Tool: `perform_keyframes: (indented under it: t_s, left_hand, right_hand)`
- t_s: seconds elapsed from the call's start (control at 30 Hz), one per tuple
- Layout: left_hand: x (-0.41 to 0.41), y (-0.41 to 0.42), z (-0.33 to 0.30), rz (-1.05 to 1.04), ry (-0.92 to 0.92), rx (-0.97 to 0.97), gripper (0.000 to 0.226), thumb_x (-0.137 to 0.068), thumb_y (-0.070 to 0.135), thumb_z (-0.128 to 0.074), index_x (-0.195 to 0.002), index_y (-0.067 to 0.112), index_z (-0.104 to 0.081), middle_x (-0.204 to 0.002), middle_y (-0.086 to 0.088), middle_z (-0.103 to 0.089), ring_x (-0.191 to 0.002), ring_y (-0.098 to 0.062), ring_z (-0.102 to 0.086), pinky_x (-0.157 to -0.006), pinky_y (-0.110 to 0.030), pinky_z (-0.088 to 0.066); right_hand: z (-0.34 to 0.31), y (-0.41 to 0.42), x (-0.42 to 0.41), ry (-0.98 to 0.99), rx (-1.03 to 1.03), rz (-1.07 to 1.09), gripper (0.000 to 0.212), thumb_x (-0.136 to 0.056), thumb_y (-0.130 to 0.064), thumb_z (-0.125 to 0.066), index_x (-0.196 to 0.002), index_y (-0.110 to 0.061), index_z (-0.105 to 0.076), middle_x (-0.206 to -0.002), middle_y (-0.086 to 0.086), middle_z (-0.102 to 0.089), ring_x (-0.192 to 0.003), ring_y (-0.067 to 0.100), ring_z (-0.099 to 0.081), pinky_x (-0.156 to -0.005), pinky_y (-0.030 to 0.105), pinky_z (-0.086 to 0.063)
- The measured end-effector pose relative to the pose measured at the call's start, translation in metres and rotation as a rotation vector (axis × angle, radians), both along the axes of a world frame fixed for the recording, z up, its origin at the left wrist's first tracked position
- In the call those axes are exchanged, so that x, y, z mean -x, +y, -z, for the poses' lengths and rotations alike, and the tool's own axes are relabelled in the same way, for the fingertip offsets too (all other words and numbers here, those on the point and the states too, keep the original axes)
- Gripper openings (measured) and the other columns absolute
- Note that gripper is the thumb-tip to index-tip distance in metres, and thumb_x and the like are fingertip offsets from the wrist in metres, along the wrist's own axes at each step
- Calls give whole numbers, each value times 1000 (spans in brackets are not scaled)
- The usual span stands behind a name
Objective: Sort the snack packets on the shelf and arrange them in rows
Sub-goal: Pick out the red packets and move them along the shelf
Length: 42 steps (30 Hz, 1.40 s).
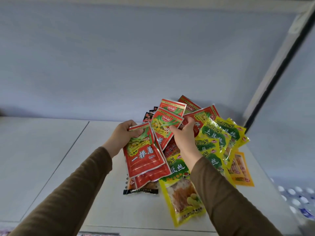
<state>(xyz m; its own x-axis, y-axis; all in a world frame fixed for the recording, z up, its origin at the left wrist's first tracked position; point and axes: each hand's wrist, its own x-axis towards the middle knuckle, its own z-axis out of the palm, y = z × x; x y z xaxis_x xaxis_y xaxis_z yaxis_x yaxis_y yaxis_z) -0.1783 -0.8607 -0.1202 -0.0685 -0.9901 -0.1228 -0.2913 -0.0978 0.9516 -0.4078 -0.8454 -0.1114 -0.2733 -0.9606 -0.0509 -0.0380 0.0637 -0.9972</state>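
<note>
In the head view, a heap of snack packets is seen on a white shelf, gathered toward its right rear, against the pale back wall. The left hand is curled round the top edge of a red packet, thumb pressed on its front; a second red packet is held just behind it, lifted above the shelf. The right hand is closed on another red packet, pinched at its right edge, with one more red packet showing directly behind that. The two hands are held close together but apart. Yellow-and-green packets are spread to the right of the right hand, overlapping, and one long yellow packet is laid nearest the front edge. An orange packet is lying at the far right of the heap. Small dark packets are partly seen at the back. Both forearms are covered by brown sleeves.
</note>
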Motion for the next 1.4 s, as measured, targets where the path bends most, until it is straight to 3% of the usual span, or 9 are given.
perform_keyframes:
  t_s: [0.17,0.33,0.7,0.83,0.93,1.03,1.23,1.3,1.4]
  left_hand:
    - [-6,-4,-7,128,-152,-91,46,-83,46,-79,-109,13,-59,-99,-2,-79,-84,-24,-79,-77,-38,-63]
    - [-14,-5,-15,301,-259,-158,40,-87,44,-73,-108,10,-68,-99,-1,-80,-89,-23,-78,-91,-41,-60]
    - [2,-18,-29,34,98,175,35,-90,28,-75,-116,6,-65,-106,0,-78,-93,-23,-77,-78,-38,-63]
    - [16,-24,-34,-36,121,193,31,-94,28,-73,-106,1,-63,-100,0,-79,-87,-23,-78,-71,-33,-63]
    - [23,-28,-38,-126,34,248,22,-95,32,-72,-98,10,-66,-89,5,-79,-77,-18,-78,-63,-27,-61]
    - [30,-29,-42,-196,-41,338,11,-94,30,-73,-90,22,-67,-83,10,-77,-71,-8,-75,-56,-18,-57]
    - [22,-16,-50,-231,225,228,42,-90,34,-77,-122,24,-52,-114,-4,-69,-88,-22,-77,-68,-34,-63]
    - [12,-4,-51,-138,438,45,73,-85,58,-74,-140,27,-38,-128,-10,-62,-105,-31,-73,-80,-42,-62]
    - [9,13,-46,106,294,-114,106,-62,92,-64,-143,26,-45,-130,-11,-68,-112,-31,-71,-91,-42,-58]
  right_hand:
    - [-1,-7,-3,-2,-40,-84,20,-93,-23,-69,-109,-24,-58,-99,-3,-71,-75,5,-72,-61,21,-51]
    - [-1,-12,-6,5,-24,-118,7,-97,-17,-63,-101,-16,-68,-88,-1,-73,-56,-2,-65,-45,12,-43]
    - [-15,-9,-26,-321,-140,-321,13,-100,-25,-57,-94,-17,-65,-114,17,-72,-116,40,-64,-109,59,-42]
    - [-26,-7,-28,-273,-167,-442,53,-95,-62,-53,-133,-25,-57,-129,7,-67,-118,30,-65,-105,51,-48]
    - [-33,-9,-25,-103,-233,-601,112,-62,-93,-58,-156,-45,-20,-162,-3,-32,-146,25,-36,-112,44,-33]
    - [-37,-14,-23,-16,-270,-630,143,-44,-78,-85,-159,-38,-11,-159,5,-39,-142,32,-42,-117,55,-33]
    - [-32,-21,-14,13,-197,-599,74,-60,-44,-91,-125,-30,-59,-116,1,-74,-108,27,-70,-103,51,-50]
    - [-30,-25,-8,-92,-171,-596,54,-71,-34,-89,-119,-29,-63,-109,2,-77,-101,27,-74,-100,51,-52]
    - [-32,-27,-7,-181,-108,-539,45,-76,-28,-87,-116,-29,-65,-109,3,-77,-104,29,-73,-100,54,-51]
